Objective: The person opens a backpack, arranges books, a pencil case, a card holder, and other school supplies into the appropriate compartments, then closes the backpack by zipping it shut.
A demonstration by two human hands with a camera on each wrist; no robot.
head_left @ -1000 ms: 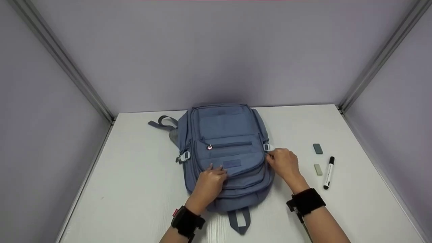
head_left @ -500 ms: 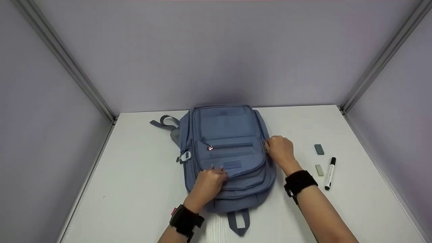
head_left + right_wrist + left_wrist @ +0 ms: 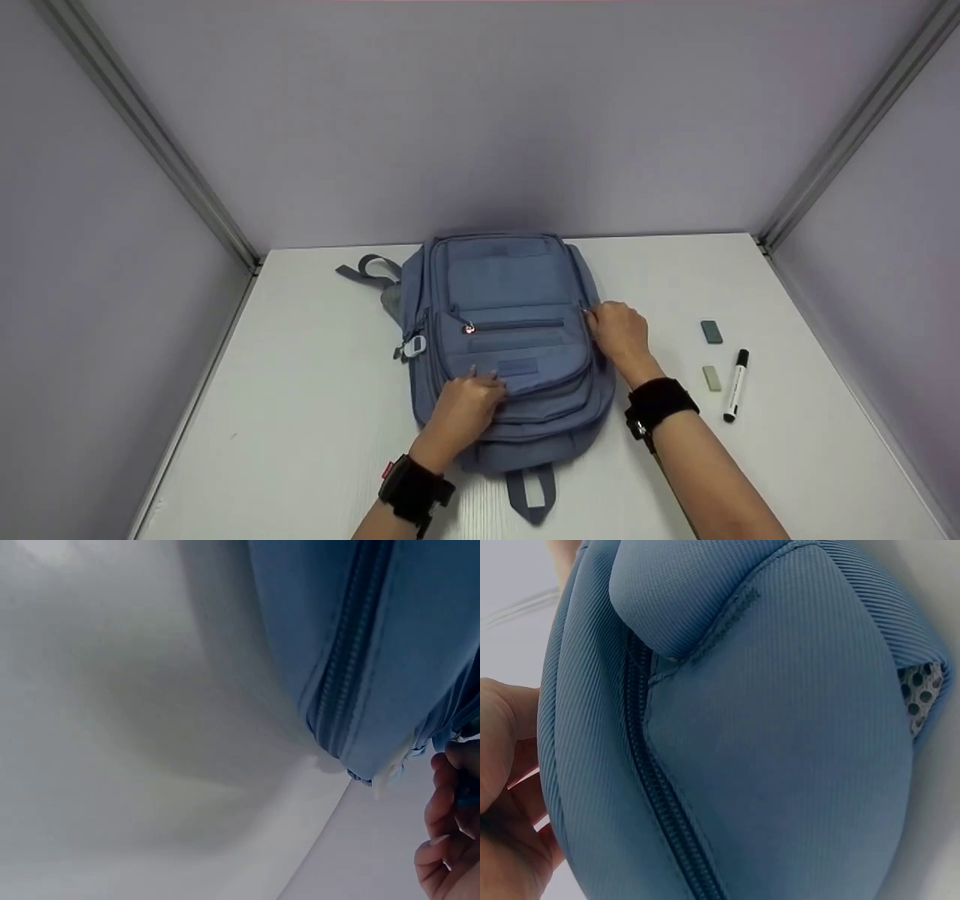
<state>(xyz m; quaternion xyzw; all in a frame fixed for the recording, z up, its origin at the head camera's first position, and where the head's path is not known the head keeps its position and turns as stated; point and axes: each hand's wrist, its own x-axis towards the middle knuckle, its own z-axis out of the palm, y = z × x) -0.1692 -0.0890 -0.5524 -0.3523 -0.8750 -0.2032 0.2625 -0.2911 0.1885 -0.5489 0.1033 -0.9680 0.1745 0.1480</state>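
A blue backpack (image 3: 510, 277) lies front side up on the white table, its carry loop (image 3: 534, 506) toward me. My left hand (image 3: 466, 405) grips the front pocket near its lower left part; in the left wrist view, the fingers (image 3: 510, 780) are curled beside the fabric, partly hidden behind it. On the bag's right side, beside the front pocket's upper corner, my right hand (image 3: 621, 330) pinches what looks like a zipper pull, mostly covered by the fingers. In the right wrist view, those curled fingers (image 3: 442, 814) are at the frame's edge, past a side zipper (image 3: 349, 667).
To the right lie a dark green block (image 3: 712, 331), a pale green block (image 3: 712, 379) and a white marker (image 3: 736, 386) with black ends. A loose strap (image 3: 367, 274) sticks out at the bag's upper left. Grey panels (image 3: 480, 112) enclose the table's back and sides.
My right hand has moved up along the bag's right edge, away from me, and now covers the white buckle there. The left hand keeps its place on the front pocket.
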